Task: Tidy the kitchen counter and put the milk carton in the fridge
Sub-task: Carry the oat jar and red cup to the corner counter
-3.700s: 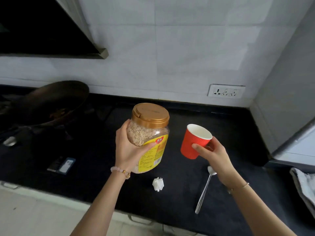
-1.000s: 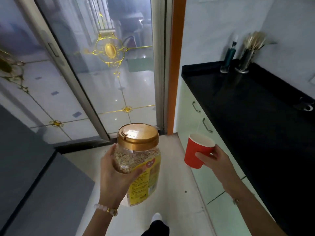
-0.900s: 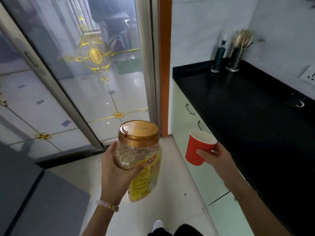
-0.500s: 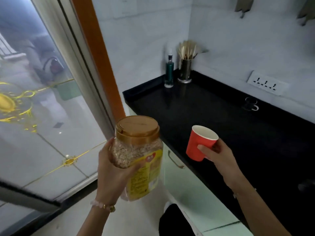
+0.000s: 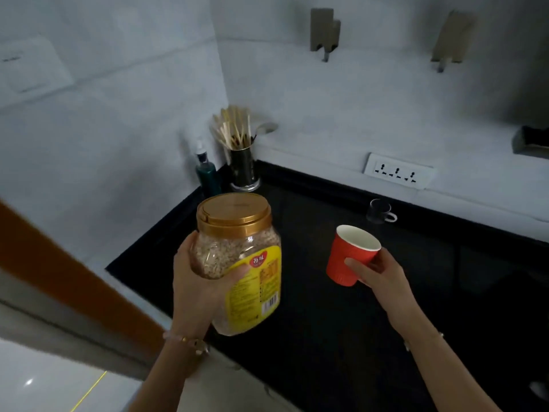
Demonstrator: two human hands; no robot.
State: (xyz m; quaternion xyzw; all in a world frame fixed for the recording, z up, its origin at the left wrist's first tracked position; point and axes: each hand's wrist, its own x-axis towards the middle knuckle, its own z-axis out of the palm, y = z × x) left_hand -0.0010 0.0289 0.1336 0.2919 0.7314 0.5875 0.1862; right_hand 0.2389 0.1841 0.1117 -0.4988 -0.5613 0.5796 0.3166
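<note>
I see the L hand wrapped round the clear plastic oat jar w/ gold lid and yellow label. The palm is on its left side and the thumb lies across the front, so that's a wide, full grip. The jar is in the air over the front-left edge of the black stone counter, lid up and leaning a bit.

The R hand holds the red ribbed paper cup at its lower half, thumb on the near side and fingers behind. The cup is tipped, its white inside showing, above the counter and well apart from the jar.

Count: 1 jar, 1 paper cup. In the back corner are 1 steel holder full of chopsticks and 1 dark green pump bottle just beside it. There's also 1 small clear cup w/ handle near the back wall, under 1 white socket strip w/ 3 outlets. 2 metal wall hooks sit up high. 1 bracelet on each wrist.
</note>
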